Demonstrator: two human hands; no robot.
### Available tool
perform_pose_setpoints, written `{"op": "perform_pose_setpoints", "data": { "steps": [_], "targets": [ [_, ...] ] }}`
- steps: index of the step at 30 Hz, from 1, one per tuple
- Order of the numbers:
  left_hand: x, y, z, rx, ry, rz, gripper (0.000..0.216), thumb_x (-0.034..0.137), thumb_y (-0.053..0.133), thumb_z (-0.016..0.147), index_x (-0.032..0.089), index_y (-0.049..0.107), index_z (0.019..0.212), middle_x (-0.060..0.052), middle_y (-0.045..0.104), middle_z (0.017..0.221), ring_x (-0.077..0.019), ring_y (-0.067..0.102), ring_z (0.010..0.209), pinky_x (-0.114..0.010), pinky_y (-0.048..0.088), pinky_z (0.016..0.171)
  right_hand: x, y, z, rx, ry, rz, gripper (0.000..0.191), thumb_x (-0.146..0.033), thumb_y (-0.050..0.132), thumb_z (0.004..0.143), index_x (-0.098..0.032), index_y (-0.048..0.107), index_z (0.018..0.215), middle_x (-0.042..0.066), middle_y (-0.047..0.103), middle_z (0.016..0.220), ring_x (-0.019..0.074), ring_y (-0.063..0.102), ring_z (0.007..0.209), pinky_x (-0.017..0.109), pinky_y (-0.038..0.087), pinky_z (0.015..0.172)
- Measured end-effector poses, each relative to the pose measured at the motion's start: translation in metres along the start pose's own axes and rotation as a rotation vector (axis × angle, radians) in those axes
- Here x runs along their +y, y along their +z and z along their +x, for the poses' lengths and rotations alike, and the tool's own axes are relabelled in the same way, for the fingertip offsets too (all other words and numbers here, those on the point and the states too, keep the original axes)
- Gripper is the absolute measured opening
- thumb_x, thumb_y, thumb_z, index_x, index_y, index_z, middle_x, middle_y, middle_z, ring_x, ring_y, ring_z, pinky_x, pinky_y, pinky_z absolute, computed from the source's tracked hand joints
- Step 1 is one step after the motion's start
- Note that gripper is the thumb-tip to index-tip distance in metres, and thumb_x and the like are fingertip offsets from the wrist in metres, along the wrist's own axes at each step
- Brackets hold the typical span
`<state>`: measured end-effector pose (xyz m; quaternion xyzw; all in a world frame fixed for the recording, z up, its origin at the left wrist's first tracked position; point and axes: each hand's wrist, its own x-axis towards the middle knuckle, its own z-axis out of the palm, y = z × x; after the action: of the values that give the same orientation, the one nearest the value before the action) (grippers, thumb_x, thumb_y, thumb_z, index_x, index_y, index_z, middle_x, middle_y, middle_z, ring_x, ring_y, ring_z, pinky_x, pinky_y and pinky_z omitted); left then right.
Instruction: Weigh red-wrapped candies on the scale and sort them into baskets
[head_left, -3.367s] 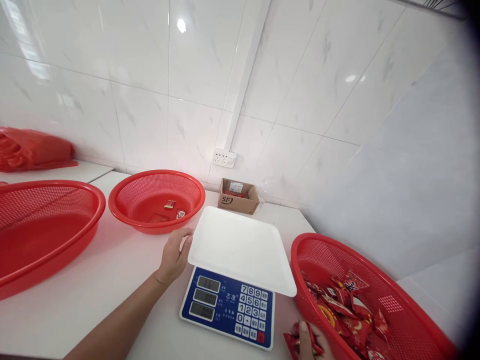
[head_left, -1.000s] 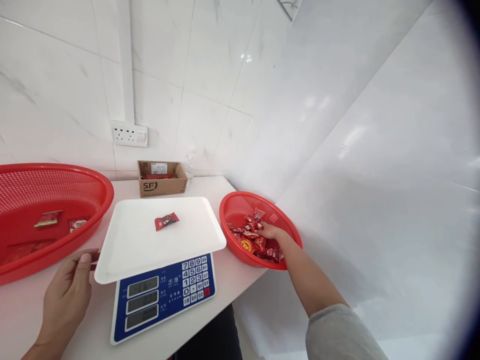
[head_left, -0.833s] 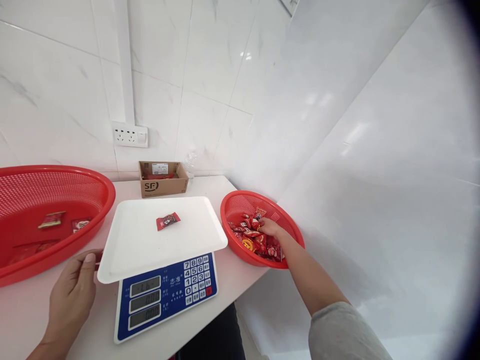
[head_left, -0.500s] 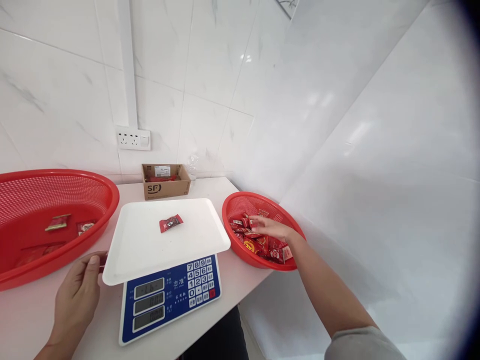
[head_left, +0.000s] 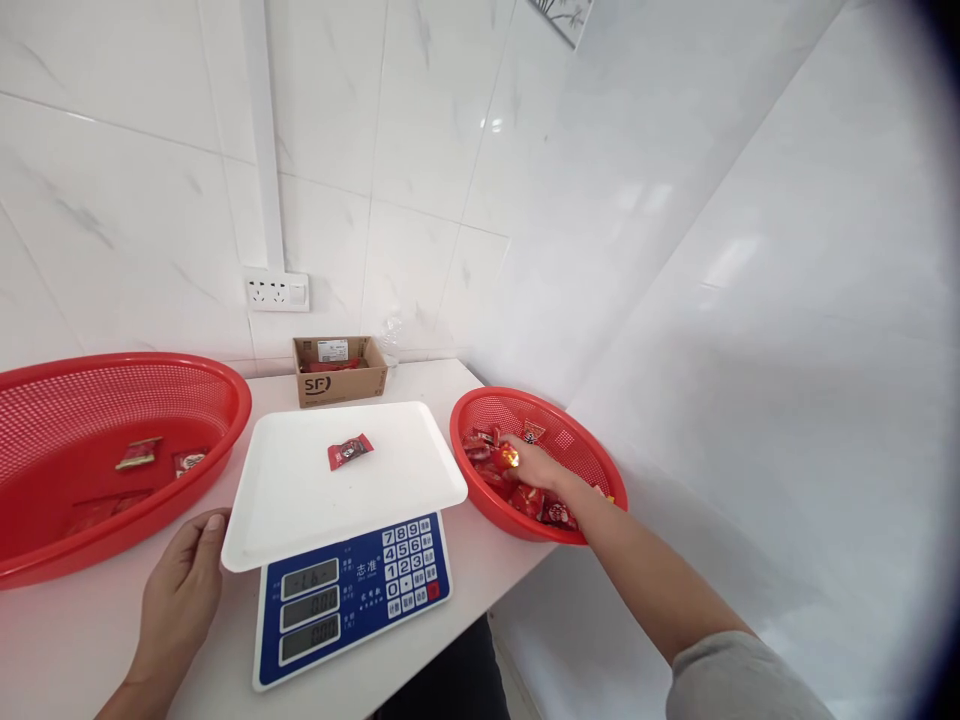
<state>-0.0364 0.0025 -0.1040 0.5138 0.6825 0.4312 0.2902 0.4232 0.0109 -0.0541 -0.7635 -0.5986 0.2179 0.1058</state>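
**Right hand.** The right hand lay in the small red basket to the right of the scale. Half a second earlier its fingers were spread flat over the wrapped sweets. Now they were curled down into the pile, with a packet bearing a yellow mark at the fingertips. Whether that packet was actually pinched could not be told.

**Left hand.** The left hand remained on the worktop at the scale's left front corner. The thumb was against the edge of the white pan, the fingers loosely together and holding nothing.

**Pan.** One sweet lay alone near the middle of the pan, where it had been over the last second. A few seconds earlier the pan was bare.

**Surroundings.** The large red basket to the left of the scale held a few packets. A cardboard box stood behind the scale, against the wall.

**Assessment.** The change lay in the right hand alone. In my judgement the picking of a further sweet was under way but not complete, and only one piece had so far reached the pan.
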Motion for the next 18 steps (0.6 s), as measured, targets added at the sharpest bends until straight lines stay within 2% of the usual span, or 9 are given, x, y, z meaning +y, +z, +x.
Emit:
{"op": "perform_pose_setpoints", "data": {
  "steps": [2, 4, 6, 8, 10, 12, 14, 15, 18],
  "targets": [
    [-0.001, 0.000, 0.001, -0.008, 0.001, -0.022, 0.044, 0.052, 0.037, 0.083, 0.023, 0.061, 0.105, -0.006, 0.066, 0.108, -0.0264, 0.059, 0.099, -0.034, 0.046, 0.078, 0.005, -0.006, 0.004, 0.125, 0.026, 0.052, 0.054, -0.033, 0.056, 0.090, -0.023, 0.036, 0.139, 0.011, 0.047, 0.137, 0.0269, 0.054, 0.115, 0.050, 0.046, 0.094],
    [-0.001, 0.001, 0.001, -0.009, 0.016, -0.037, 0.043, 0.052, 0.037, 0.083, 0.022, 0.061, 0.104, -0.006, 0.066, 0.107, -0.0261, 0.059, 0.098, -0.034, 0.046, 0.079, 0.008, -0.012, 0.005, 0.207, 0.065, 0.107, 0.063, -0.033, 0.051, 0.092, -0.025, 0.019, 0.147, 0.013, 0.041, 0.143, 0.0258, 0.054, 0.117, 0.045, 0.049, 0.092],
    [-0.002, 0.001, 0.001, -0.009, 0.028, -0.047, 0.043, 0.052, 0.038, 0.083, 0.022, 0.061, 0.104, -0.006, 0.066, 0.107, -0.0261, 0.059, 0.098, -0.034, 0.046, 0.079, 0.010, -0.020, 0.003, 0.239, 0.093, 0.149, 0.071, -0.036, 0.042, 0.094, -0.027, -0.002, 0.149, 0.014, 0.033, 0.150, 0.0227, 0.053, 0.121, 0.038, 0.052, 0.089],
    [-0.003, 0.001, 0.001, -0.016, 0.026, -0.050, 0.043, 0.052, 0.038, 0.083, 0.023, 0.061, 0.105, -0.005, 0.066, 0.107, -0.0261, 0.059, 0.098, -0.034, 0.046, 0.078, 0.013, -0.028, -0.002, 0.237, 0.100, 0.158, 0.076, -0.042, 0.037, 0.094, -0.026, -0.014, 0.148, 0.013, 0.024, 0.154, 0.0210, 0.045, 0.129, 0.035, 0.051, 0.091],
    [-0.002, 0.000, 0.001, -0.024, 0.019, -0.047, 0.043, 0.051, 0.038, 0.084, 0.023, 0.061, 0.106, -0.005, 0.066, 0.108, -0.0261, 0.060, 0.098, -0.034, 0.046, 0.077, 0.016, -0.034, -0.011, 0.187, 0.094, 0.124, 0.084, -0.047, 0.047, 0.089, -0.025, -0.006, 0.150, 0.012, 0.023, 0.155, 0.0231, 0.036, 0.136, 0.036, 0.046, 0.099],
    [-0.002, 0.000, 0.001, -0.025, 0.005, -0.038, 0.042, 0.051, 0.037, 0.084, 0.024, 0.060, 0.107, -0.005, 0.066, 0.109, -0.0263, 0.059, 0.100, -0.034, 0.046, 0.077, 0.020, -0.035, -0.020, 0.071, 0.107, 0.060, 0.092, -0.044, 0.068, 0.075, -0.026, 0.016, 0.150, 0.011, 0.036, 0.150, 0.0276, 0.041, 0.132, 0.038, 0.044, 0.099],
    [-0.001, 0.000, 0.000, -0.024, -0.003, -0.031, 0.042, 0.051, 0.037, 0.084, 0.024, 0.060, 0.108, -0.005, 0.066, 0.110, -0.0265, 0.059, 0.101, -0.034, 0.047, 0.077, 0.025, -0.029, -0.028, -0.080, 0.163, -0.019, 0.100, -0.034, 0.081, 0.058, -0.026, 0.032, 0.145, 0.014, 0.054, 0.135, 0.0310, 0.059, 0.113, 0.042, 0.051, 0.088],
    [0.000, 0.000, 0.000, -0.022, -0.003, -0.026, 0.042, 0.050, 0.037, 0.085, 0.024, 0.060, 0.108, -0.005, 0.066, 0.110, -0.0265, 0.059, 0.101, -0.034, 0.047, 0.078, 0.026, -0.025, -0.030, -0.147, 0.200, -0.061, 0.104, -0.029, 0.084, 0.052, -0.025, 0.035, 0.144, 0.015, 0.060, 0.126, 0.0306, 0.065, 0.100, 0.042, 0.054, 0.081],
    [-0.001, 0.001, 0.000, -0.027, 0.002, -0.018, 0.042, 0.049, 0.037, 0.085, 0.024, 0.060, 0.110, -0.005, 0.066, 0.111, -0.0265, 0.059, 0.102, -0.035, 0.047, 0.079, 0.029, -0.011, -0.033, -0.241, 0.270, -0.181, 0.106, -0.021, 0.086, 0.050, -0.025, 0.036, 0.144, 0.015, 0.065, 0.117, 0.0254, 0.069, 0.079, 0.041, 0.056, 0.069]
  ]
}}
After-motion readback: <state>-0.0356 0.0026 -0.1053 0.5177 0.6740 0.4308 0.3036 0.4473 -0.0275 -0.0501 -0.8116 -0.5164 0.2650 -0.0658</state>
